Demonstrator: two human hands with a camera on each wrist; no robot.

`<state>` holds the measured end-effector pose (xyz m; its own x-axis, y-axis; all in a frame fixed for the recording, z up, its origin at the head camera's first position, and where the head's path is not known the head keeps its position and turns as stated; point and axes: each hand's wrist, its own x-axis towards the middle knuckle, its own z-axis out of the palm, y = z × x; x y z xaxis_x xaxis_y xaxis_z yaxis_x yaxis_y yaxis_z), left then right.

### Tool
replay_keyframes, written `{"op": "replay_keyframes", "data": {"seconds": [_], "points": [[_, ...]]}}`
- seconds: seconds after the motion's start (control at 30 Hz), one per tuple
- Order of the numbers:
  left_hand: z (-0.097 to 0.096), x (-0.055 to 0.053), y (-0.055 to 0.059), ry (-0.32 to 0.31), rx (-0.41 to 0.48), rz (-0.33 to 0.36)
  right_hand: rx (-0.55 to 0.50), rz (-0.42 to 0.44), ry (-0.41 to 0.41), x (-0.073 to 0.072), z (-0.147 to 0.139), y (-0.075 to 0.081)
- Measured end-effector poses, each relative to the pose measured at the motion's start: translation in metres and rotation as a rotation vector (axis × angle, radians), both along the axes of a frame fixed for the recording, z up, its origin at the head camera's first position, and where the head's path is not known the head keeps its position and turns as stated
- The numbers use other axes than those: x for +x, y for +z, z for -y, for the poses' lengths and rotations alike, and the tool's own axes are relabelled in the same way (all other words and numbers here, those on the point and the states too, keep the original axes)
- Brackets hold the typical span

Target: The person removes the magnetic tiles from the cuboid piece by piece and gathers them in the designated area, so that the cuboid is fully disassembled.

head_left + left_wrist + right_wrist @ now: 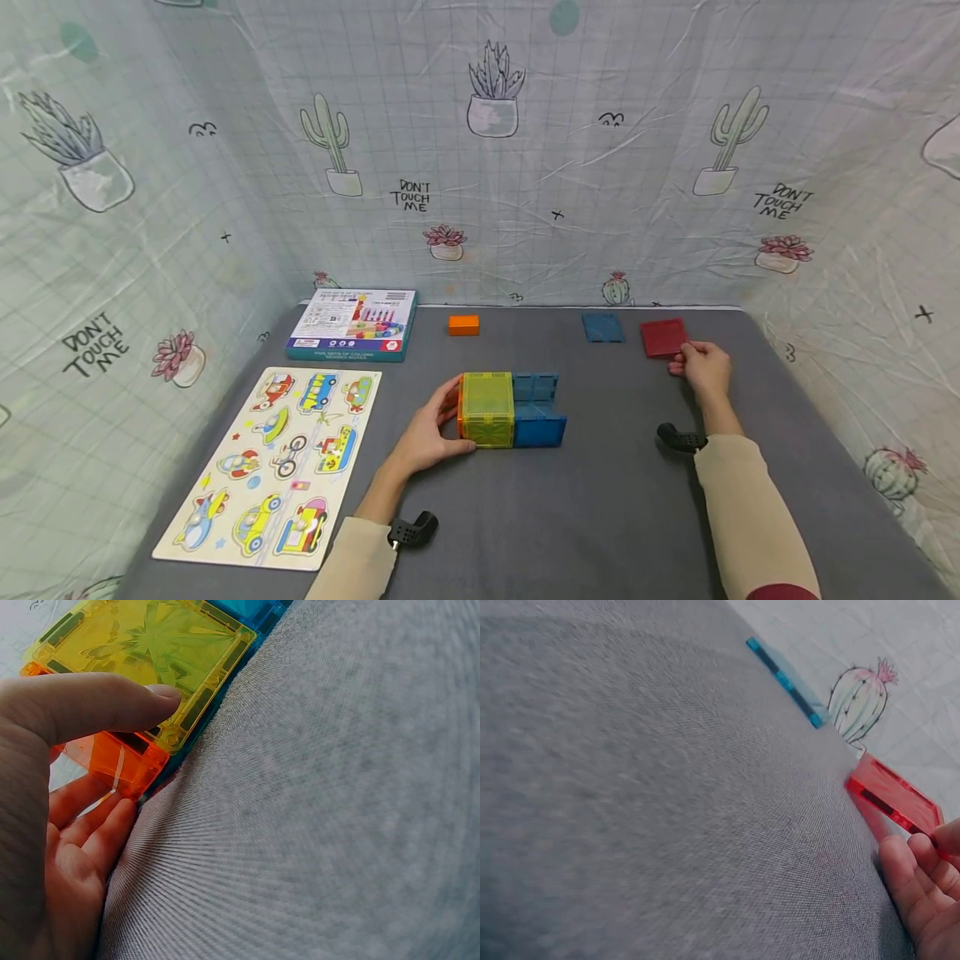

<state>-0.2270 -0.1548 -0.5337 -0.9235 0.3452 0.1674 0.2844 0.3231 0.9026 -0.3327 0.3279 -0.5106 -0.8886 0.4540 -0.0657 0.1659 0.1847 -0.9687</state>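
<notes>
My left hand (429, 429) holds the left end of a box-like build of see-through magnetic tiles, its thumb (112, 705) on the yellow tile (487, 408) and its fingers by the orange end (120, 761). Blue tiles (536, 427) extend from the build's right side. At the far right, my right hand (707, 371) pinches a red magnetic tile (662, 338) by its near right corner. In the right wrist view that red tile (896, 795) looks tilted, with part of it raised off the grey cloth. A loose blue tile (603, 327) lies left of the red one.
A small orange block (463, 325) sits near the back edge. To the left are a boxed toy set (352, 325) and a wooden vehicle puzzle board (270, 467). Grey cloth (555, 525) covers the table, and patterned fabric walls (525, 233) enclose its back and sides.
</notes>
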Motion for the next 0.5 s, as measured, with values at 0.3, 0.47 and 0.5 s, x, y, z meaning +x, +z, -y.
{"op": "replay_keyframes", "data": {"seconds": [0.3,0.47,0.5], "points": [[-0.001,-0.001,0.001,-0.011,0.029,-0.008,0.129,0.121,-0.059,-0.015,-0.001,-0.001],[-0.001,-0.002,0.0,-0.009,0.02,-0.011,0.213,0.16,-0.074,-0.02,0.0,-0.002],[-0.001,-0.002,0.0,-0.01,0.02,-0.011,0.212,0.162,-0.077,-0.02,0.0,-0.002]]}}
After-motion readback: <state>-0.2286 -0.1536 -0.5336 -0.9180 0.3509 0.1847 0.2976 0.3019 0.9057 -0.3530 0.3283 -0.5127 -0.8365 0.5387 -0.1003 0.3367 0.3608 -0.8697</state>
